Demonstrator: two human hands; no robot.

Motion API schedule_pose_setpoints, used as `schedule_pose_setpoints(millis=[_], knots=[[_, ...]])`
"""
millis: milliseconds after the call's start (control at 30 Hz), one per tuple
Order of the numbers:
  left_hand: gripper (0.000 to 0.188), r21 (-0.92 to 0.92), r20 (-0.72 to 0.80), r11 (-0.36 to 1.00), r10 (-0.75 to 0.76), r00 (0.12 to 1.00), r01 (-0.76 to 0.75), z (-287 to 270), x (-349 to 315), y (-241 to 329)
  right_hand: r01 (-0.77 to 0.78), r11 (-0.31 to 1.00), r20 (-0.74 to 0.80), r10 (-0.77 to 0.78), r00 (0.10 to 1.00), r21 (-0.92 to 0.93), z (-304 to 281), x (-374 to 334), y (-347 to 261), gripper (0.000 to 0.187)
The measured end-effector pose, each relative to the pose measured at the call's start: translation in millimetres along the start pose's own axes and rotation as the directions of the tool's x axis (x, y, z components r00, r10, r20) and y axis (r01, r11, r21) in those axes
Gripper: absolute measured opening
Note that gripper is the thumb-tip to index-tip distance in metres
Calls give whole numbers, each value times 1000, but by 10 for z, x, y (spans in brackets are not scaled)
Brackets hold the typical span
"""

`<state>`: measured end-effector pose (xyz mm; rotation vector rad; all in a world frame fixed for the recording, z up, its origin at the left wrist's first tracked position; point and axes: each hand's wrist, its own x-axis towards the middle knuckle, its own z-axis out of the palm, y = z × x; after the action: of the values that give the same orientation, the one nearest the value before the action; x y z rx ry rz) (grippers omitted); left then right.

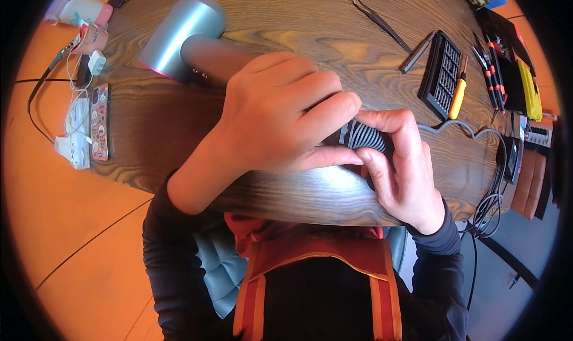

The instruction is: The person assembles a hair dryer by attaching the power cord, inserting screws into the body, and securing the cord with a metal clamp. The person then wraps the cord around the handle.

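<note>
A silver-blue hair dryer (190, 31) lies at the upper left, its handle (215, 57) running down toward me. My left hand (271, 114) is closed around the handle's lower end, which it mostly hides. Between the fingertips of both hands shows a dark ribbed piece (366, 138) at that end. My right hand (406, 162) pinches this ribbed piece with thumb and bent forefinger. From behind the right hand a grey cord (456, 123) runs off to the right. Whether the ribbed piece is joined to the handle, I cannot tell.
On the wooden table's (310, 18) right lie tweezers (382, 25), a black bit case (440, 75), a yellow screwdriver (458, 96) and several red-and-black tools (494, 78). Coiled cable (490, 206) hangs at the right edge. A patterned phone (100, 123) and white cables (76, 111) are at left.
</note>
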<state>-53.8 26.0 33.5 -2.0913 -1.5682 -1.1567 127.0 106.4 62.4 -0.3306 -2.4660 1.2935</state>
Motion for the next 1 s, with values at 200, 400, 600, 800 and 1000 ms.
schedule_pose_setpoints(millis=[200, 400, 600, 800, 1000], knots=[[44, -150, 77, 989, 4, 997, 8, -94, 31, -60, 35, 999, -25, -35, 999, -3, 29, 3, 39, 29], [45, -173, 99, 985, 2, 995, 15, -153, 64, -51, 123, 990, -102, -130, 986, -74, 89, -45, 98, 34], [45, -185, 63, 983, 9, 998, 3, -148, 86, -40, 257, 883, -129, -329, 935, -392, 141, -65, 152, 41], [45, -169, 58, 986, 11, 998, -1, -164, 73, -34, 296, 912, -115, -338, 934, -282, 137, -56, 150, 42], [46, -129, 60, 992, 21, 998, -13, -185, 50, -21, 341, 911, -135, -377, 916, -232, 157, -36, 149, 41]])
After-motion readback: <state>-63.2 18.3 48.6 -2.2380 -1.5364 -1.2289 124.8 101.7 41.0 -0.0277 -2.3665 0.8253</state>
